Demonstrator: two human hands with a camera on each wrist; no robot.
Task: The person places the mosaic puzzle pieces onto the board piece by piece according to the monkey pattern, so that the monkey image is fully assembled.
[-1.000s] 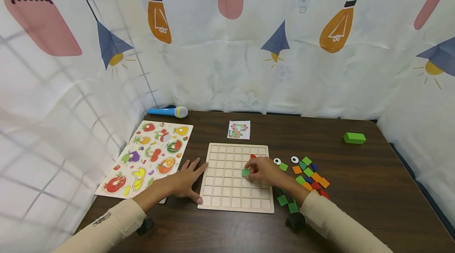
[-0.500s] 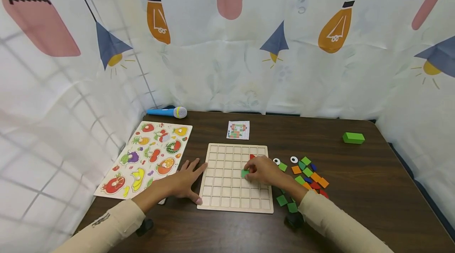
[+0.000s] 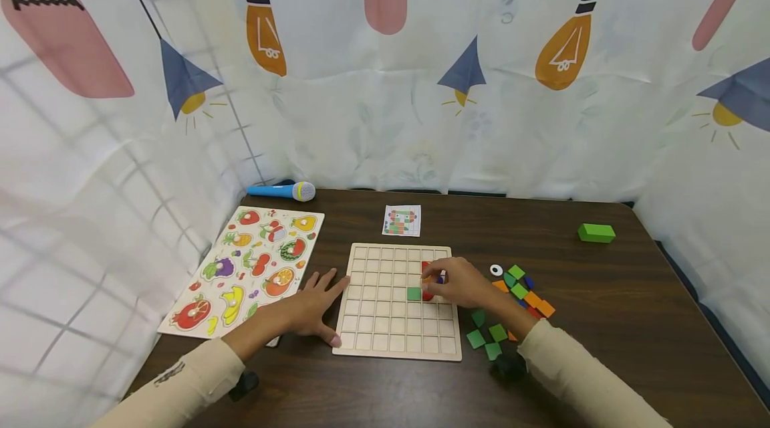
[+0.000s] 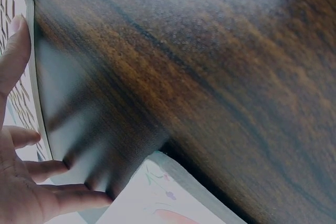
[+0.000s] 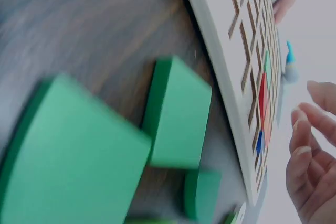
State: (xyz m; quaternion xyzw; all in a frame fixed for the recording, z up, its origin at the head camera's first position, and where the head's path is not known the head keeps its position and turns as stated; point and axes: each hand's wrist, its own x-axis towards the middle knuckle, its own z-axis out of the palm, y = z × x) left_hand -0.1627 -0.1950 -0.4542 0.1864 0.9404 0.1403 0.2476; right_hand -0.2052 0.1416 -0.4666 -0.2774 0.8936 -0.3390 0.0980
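The wooden grid board (image 3: 391,325) lies square-on to the person, long axis unclear, on the table (image 3: 613,321). The spread left hand (image 3: 313,307) touches its left edge; the right hand (image 3: 462,283) bends over its right side, whether pinching I cannot tell. One green tile (image 3: 414,293) sits beside that hand; one green block (image 3: 597,233), across wide tabletop.

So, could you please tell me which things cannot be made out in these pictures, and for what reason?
Head view: whether the right hand holds a tile; its own fingers cover that spot on the grid board.
Head view: the exact pattern on the printed card; too small.
Left wrist view: most of the fruit puzzle board; cut off by the bottom edge.
Right wrist view: the nearest green tile; blurred and cut off.
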